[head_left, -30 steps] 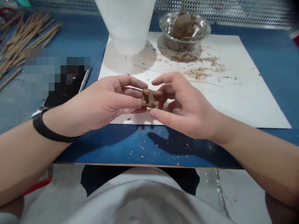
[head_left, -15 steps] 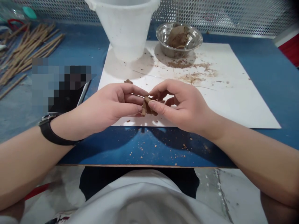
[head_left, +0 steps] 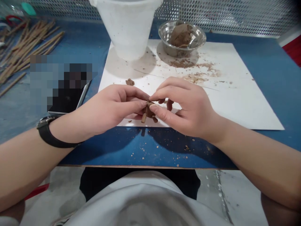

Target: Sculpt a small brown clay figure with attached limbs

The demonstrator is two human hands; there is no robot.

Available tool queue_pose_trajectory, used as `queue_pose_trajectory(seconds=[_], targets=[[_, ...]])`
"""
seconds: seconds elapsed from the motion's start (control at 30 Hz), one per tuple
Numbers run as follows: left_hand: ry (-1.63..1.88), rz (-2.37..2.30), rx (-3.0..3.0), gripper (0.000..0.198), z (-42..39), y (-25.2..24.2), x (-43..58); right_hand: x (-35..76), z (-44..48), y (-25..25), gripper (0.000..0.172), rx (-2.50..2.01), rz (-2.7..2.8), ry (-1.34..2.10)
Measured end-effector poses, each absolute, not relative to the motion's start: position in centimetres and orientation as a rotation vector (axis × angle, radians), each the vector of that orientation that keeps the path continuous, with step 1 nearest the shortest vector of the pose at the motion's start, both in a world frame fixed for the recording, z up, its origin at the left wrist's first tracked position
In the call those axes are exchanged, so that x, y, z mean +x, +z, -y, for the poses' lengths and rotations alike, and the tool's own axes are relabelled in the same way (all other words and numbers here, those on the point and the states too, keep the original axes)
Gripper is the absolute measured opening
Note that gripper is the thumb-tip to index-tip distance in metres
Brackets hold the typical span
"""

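Observation:
A small brown clay piece (head_left: pixel 150 110) with short stubby parts sticking out is held between both hands, over the front of a white board (head_left: pixel 246 103). My left hand (head_left: pixel 117 102) pinches it from the left, thumb and forefinger at its top. From the right, my right hand (head_left: pixel 185 105) presses it with thumb and forefinger. The fingers cover part of the piece. A loose clay bit (head_left: pixel 130 82) lies on the board beyond my left hand.
Behind the hands stand a white bucket (head_left: pixel 129 31) and a metal bowl (head_left: pixel 164 40) holding a clay lump (head_left: pixel 181 35). Thin brown sticks (head_left: pixel 30 47) and a dark flat device (head_left: pixel 68 97) lie at the left. Crumbs dot the blue table (head_left: pixel 105 150).
The clay piece has tilted, so one stub points lower toward the front. My left thumb has shifted up onto its top, and my right hand's fingers have moved slightly.

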State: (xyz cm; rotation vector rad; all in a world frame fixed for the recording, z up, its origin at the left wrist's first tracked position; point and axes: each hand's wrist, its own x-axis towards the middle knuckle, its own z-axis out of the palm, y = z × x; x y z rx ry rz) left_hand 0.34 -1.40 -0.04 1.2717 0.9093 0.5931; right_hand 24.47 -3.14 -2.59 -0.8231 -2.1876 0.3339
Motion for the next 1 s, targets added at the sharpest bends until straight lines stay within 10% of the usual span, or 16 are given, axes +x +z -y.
queue_pose_trajectory(seconds=[1.0], targets=[[0.576,-0.960,1.152,0.004,1.1,-0.3,0.5,23.7,4.1,-1.9,0.014,-0.917,2.117,0.374]])
